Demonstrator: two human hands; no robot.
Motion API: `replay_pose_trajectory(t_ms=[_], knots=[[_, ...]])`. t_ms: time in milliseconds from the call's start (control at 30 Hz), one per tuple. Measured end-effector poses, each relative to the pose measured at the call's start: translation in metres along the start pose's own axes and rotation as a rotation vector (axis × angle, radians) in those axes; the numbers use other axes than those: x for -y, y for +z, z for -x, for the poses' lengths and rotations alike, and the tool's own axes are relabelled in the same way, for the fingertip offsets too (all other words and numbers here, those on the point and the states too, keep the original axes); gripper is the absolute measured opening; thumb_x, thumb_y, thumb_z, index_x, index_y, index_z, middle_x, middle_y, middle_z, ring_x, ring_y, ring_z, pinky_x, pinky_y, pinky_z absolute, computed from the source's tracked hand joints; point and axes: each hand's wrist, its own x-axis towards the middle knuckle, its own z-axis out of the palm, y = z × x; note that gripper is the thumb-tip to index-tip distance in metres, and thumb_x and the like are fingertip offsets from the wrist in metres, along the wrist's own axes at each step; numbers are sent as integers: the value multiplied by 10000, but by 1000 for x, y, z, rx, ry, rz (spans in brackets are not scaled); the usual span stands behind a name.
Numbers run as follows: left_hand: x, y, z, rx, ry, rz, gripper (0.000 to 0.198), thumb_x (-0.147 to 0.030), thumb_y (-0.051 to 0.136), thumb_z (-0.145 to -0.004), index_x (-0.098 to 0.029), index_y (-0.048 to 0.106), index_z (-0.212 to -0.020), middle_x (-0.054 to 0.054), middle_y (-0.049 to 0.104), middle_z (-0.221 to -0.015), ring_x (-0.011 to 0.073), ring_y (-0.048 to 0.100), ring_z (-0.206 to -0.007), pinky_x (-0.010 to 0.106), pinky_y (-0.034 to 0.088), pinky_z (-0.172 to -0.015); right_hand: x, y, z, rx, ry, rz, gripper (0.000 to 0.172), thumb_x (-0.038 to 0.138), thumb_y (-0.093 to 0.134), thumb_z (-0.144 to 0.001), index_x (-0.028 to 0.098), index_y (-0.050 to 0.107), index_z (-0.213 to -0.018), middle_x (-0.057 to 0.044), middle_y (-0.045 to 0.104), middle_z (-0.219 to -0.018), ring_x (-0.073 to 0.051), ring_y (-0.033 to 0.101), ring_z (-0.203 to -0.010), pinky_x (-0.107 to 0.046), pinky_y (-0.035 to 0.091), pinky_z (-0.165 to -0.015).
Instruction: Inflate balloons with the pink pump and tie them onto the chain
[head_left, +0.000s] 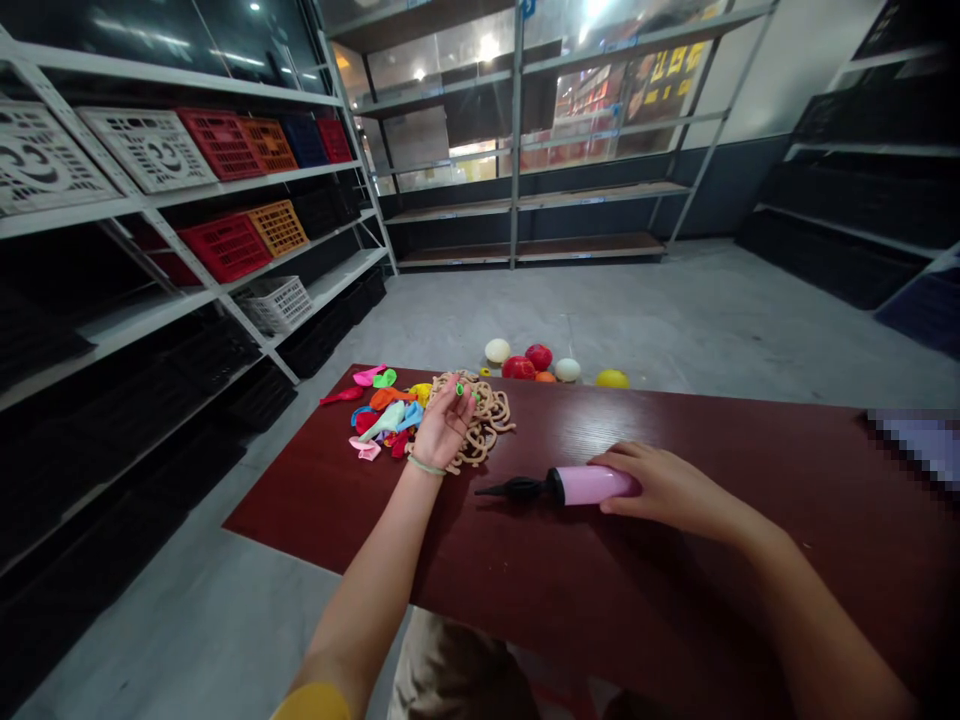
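Fingers of your right hand (660,487) grip the pink pump (589,485), hiding its end; your left hand (442,425) pinches an unidentifiable green bit (460,389).

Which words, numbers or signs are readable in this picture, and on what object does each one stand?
Nothing can be read for sure.
Yellow characters on the dark sign behind the far shelves: too blurred.
Blue sign at the top edge: cut off, unreadable.
Pink pump under the right hand, green balloon in the left hand: no print visible.
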Motion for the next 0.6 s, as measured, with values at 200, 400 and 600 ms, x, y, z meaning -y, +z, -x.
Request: replay_pose_trajectory(t_ms=[200, 400, 600], knots=[[5, -2, -2, -33, 100, -96, 181, -130, 619, -896, -176, 686, -1057, 23, 730, -881, 97, 702, -825, 249, 546, -879, -14, 9, -7, -250, 200, 128, 530, 617, 508, -868, 233, 604, -1221, -91, 703, -1068, -283, 665, -882, -345, 445, -677], [13, -3, -5, -58, 169, -161, 144, -159, 693, -849, -163, 702, -993, 22, 721, -886, 101, 692, -795, 249, 545, -835, 14, 25, -14, -479, 170, 154, 576, 590, 481, -905, 264, 492, -1380, -80, 696, -1160, -260, 678, -877, -318, 441, -638], [14, -1, -3, -79, 192, -170, 121, -188, 707, -840, -176, 708, -960, 12, 709, -869, 92, 674, -780, 197, 528, -748, 40, 44, -22, -476, 86, 255, 572, 560, 421, -954, 285, 415, -1456, -60, 691, -1115, -234, 665, -880, -314, 438, -655]])
